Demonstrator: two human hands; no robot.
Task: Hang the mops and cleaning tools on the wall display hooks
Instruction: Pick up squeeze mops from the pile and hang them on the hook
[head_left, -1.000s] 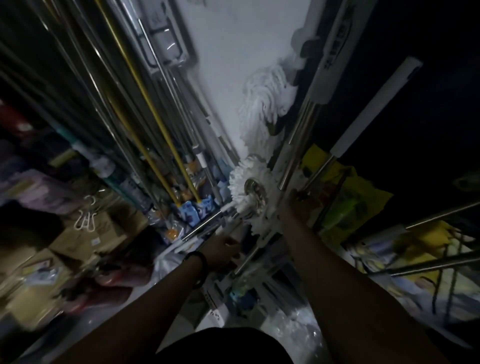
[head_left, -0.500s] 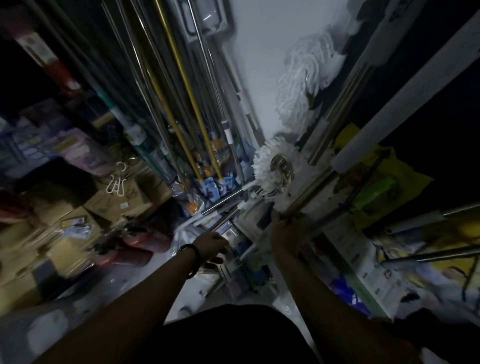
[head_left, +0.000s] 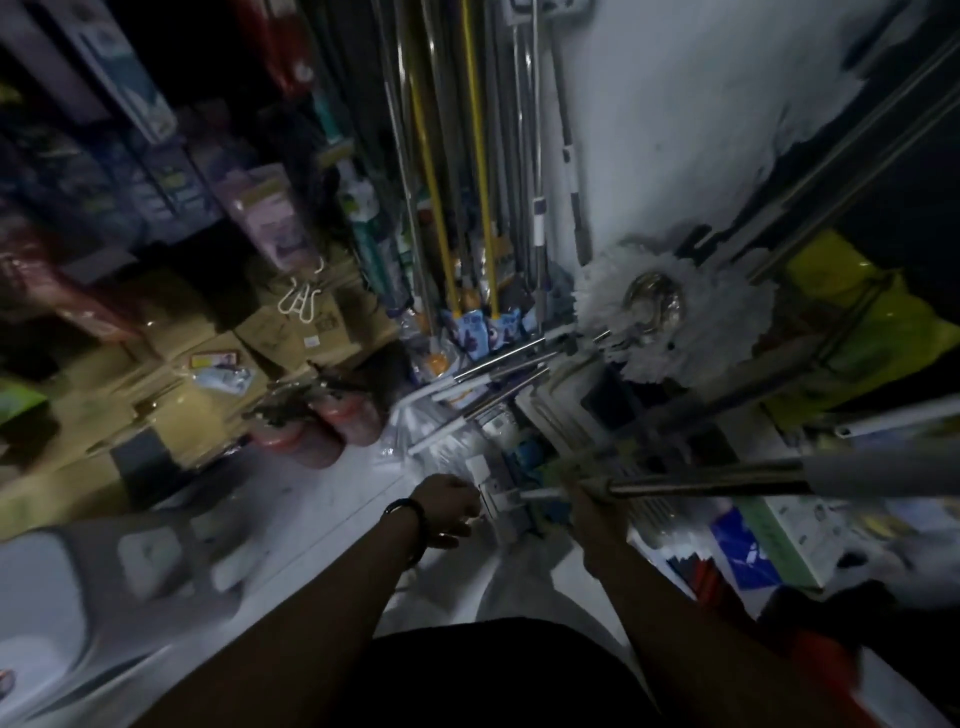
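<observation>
Dim shop aisle, seen from above: one mop pole in hand, the others against the wall.

The white wall (head_left: 675, 130) fills the upper right, with a row of hung handles (head_left: 537, 208), two of them yellow, running down its left edge. Stacked cardboard boxes (head_left: 171, 374) stand at the left. A round white mop head (head_left: 727, 332) with a metal disc at its centre sits low against the wall, among leaning metal poles. The right hand (head_left: 592, 514) grips a steel mop pole (head_left: 701, 483) that reaches away to the right, roughly level, into a grey sleeve. The left hand (head_left: 449, 506), a black wristband (head_left: 410, 519) behind it, hangs beside small packs on the floor; blur hides whether it holds anything.
</observation>
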